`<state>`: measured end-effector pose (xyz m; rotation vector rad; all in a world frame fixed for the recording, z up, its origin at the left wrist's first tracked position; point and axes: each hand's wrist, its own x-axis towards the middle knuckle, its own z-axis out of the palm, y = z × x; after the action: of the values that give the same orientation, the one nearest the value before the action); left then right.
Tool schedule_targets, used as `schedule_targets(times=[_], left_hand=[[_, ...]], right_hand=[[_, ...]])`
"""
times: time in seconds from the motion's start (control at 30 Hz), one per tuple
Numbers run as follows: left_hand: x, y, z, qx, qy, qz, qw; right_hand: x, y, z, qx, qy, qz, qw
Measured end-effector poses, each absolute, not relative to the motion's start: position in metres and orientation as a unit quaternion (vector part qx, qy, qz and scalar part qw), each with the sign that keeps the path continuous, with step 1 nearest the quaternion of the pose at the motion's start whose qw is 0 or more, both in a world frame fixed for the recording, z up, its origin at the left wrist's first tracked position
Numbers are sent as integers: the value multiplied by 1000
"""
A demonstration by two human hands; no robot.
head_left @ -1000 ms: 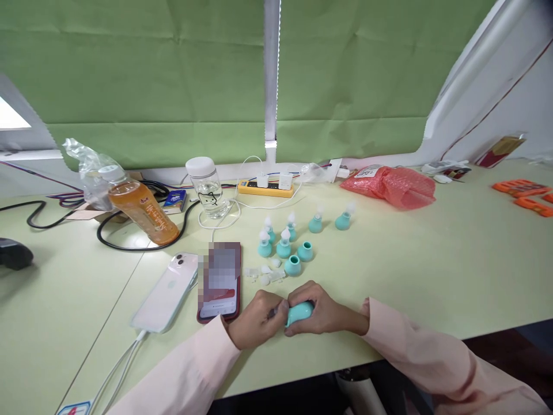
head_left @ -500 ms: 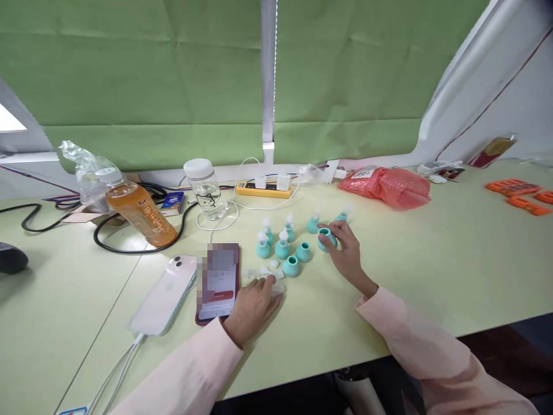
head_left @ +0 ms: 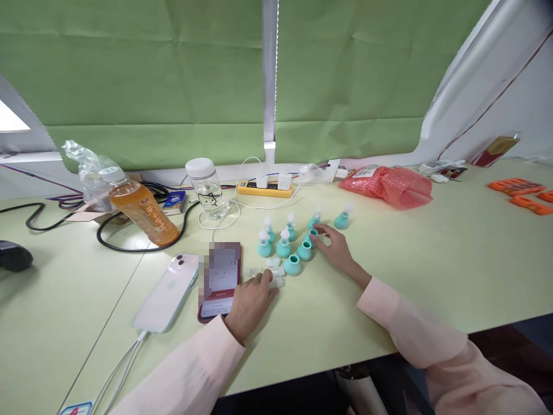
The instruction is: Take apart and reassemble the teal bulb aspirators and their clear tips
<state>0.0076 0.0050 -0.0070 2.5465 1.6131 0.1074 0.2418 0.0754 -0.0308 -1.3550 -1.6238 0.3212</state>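
Note:
My right hand (head_left: 336, 249) pinches an open-mouthed teal rubber bulb (head_left: 309, 238) between thumb and fingertips, low over the table. Two more open teal bulbs, one in the middle (head_left: 305, 251) and one at the front (head_left: 292, 265), stand in line with it. My left hand (head_left: 253, 302) has its thumb and index finger closed around a clear plastic tube (head_left: 277, 282); its other fingers are curled and partly hidden. Another clear tube (head_left: 254, 271) and small white tips (head_left: 273, 262) lie just beyond. Several teal bulbs with clear necks and white tips, such as a front one (head_left: 283, 245), stand upright behind.
A phone with a lit screen (head_left: 221, 282) lies left of my left hand, beside a pale phone (head_left: 166, 294) on a cable. Behind are an orange drink bottle (head_left: 144, 210), a clear water bottle (head_left: 207, 193), a yellow power strip (head_left: 265, 189) and red bubble wrap (head_left: 389, 185).
My right hand has moved left with the teal bulb, bringing it beside the other open ones. My left hand stays by the clear tubes, its fingers slightly shifted. The view has shifted a little.

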Motion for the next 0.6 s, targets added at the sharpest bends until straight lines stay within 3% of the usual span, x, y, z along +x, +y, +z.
schedule_targets(times=[0.17,0.3,0.4,0.5,0.6], left_hand=[[8,2,-5,850,522,54,47],[9,0,-7,853,516,72,27],[10,0,-8,853,513,93,10],[10,-1,-7,852,510,116,-1],[8,-3,-5,850,499,169,9]], right_hand=[[217,63,-5,-504,-738,-68,442],[188,68,9,-538,-776,-66,322],[176,76,9,-552,-783,-36,286],[176,76,10,-526,-773,-24,354],[180,62,21,-448,-734,-23,510]])
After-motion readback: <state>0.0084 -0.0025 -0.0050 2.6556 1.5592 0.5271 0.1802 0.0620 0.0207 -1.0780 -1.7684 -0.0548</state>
